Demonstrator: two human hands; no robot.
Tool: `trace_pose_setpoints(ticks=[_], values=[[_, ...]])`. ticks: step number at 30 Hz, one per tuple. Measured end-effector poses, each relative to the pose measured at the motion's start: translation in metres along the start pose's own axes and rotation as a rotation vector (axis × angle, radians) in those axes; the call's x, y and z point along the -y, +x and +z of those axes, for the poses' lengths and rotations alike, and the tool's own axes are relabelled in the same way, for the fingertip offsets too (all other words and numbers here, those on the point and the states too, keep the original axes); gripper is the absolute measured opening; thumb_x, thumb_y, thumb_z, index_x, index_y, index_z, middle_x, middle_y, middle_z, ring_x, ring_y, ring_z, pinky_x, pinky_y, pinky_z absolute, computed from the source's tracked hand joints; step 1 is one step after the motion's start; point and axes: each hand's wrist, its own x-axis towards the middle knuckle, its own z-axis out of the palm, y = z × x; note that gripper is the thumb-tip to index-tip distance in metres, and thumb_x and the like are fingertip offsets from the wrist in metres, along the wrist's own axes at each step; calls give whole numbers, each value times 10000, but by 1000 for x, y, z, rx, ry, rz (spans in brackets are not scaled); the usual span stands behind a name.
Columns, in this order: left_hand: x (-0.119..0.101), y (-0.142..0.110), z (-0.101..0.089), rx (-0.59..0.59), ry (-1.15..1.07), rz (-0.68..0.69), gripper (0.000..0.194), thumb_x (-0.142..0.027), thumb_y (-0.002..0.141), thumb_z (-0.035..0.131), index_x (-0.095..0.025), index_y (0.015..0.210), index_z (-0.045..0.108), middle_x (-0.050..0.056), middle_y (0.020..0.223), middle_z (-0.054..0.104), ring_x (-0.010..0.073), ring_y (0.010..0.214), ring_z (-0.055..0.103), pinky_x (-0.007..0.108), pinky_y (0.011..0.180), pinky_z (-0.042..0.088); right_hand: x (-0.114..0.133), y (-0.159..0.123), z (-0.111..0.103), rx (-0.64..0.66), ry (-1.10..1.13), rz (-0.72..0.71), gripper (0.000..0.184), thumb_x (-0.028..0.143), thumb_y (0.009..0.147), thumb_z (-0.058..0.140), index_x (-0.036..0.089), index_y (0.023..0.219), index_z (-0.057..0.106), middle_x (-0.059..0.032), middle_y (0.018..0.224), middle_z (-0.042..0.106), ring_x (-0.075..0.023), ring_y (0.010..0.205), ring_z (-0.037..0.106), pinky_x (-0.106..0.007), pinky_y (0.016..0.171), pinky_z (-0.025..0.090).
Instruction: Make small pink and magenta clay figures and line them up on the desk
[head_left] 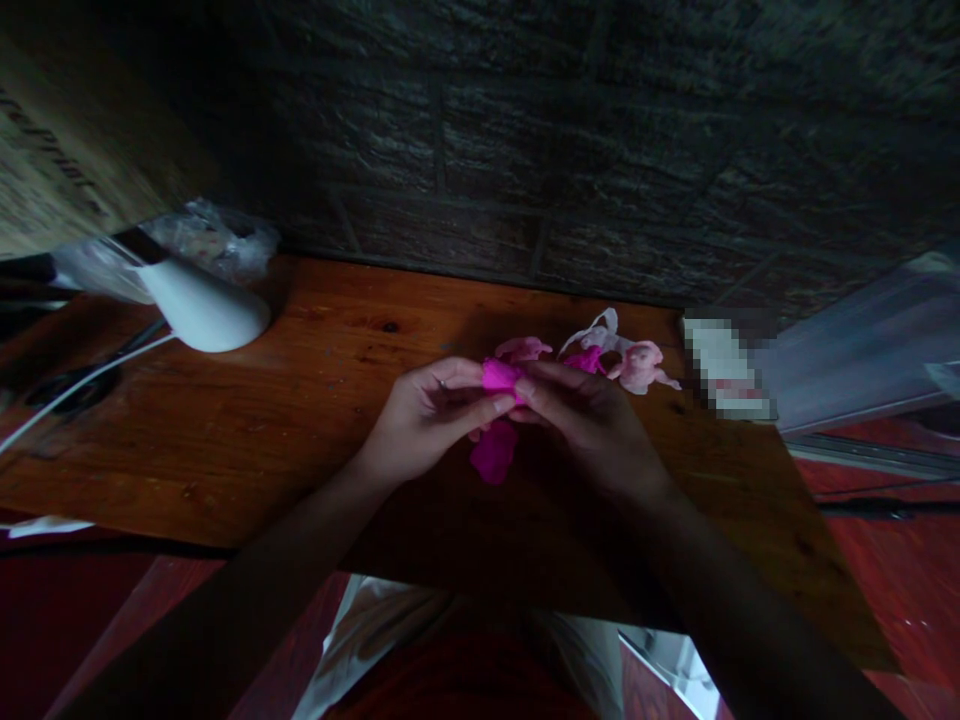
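Note:
Both hands meet over the wooden table, pinching a small bright magenta piece of crepe paper (501, 377) between thumbs and fingers. My left hand (424, 415) grips it from the left and wears a ring on one finger. From the other side, the thumb of my right hand (581, 410) presses on it. Just below the fingers is a darker magenta petal-shaped piece (493, 452); whether it joins the held one I cannot tell. Beyond the hands lie a pink crumpled piece (523, 348), another magenta piece (587, 360), a pale pink flower-like piece (639, 367) and a whitish piece (602, 330).
A white lamp base (206, 305) with a white cable stands on the wooden table (322, 350) at left, near crumpled clear plastic (225, 240). A dark brick-patterned wall (480, 150) rises behind. At right are a blurred-out pale object (727, 368) and a translucent box (862, 340).

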Motion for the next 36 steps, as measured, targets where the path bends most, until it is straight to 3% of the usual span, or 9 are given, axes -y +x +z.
trace_pose_setpoints(ticks=[6,14,17,21,26,32,36], values=[[2,0,-1,-40,4,-7,266,-254,696,939,-142,797,719,19,719,780,75,504,602,171,457,464,1,-3,2,29,-85,-47,382,451,805,865,275,1139,803,-17,1010,838,-160,794,788,-372,858,690],[4,0,0,20,0,67,207,-222,757,893,-160,833,710,-12,661,762,46,404,528,155,385,402,4,-2,0,51,-81,-106,301,388,790,884,303,1071,820,4,1055,834,-171,951,779,-356,921,649],[6,0,0,6,54,98,225,-202,736,902,-168,880,732,-1,728,796,78,489,623,173,457,484,2,-2,3,38,-68,-76,295,410,791,877,297,1057,815,5,1043,837,-188,1003,773,-376,961,632],[7,0,-2,-10,100,128,243,-244,699,932,-160,841,754,51,833,836,162,707,767,256,676,621,0,-2,3,34,-83,-64,289,467,809,853,288,1033,818,-3,1010,838,-196,990,774,-374,948,625],[4,0,-4,-42,121,119,214,-240,707,930,-166,854,793,66,877,844,188,760,786,293,733,643,0,-1,-2,57,-34,-33,305,533,830,817,311,1038,828,-1,1040,831,-159,865,767,-339,865,651],[6,-2,2,-78,127,172,233,-205,696,926,-170,884,793,44,839,834,142,675,733,247,662,606,0,-1,1,-4,49,-44,263,435,804,866,308,1032,836,2,1097,830,-170,955,777,-351,920,654],[8,-2,4,-97,131,142,225,-224,700,922,-161,864,782,12,712,788,79,469,577,196,465,481,-3,-3,3,-39,8,-72,242,386,830,854,329,1062,823,7,1130,825,-184,1033,771,-381,989,628]])
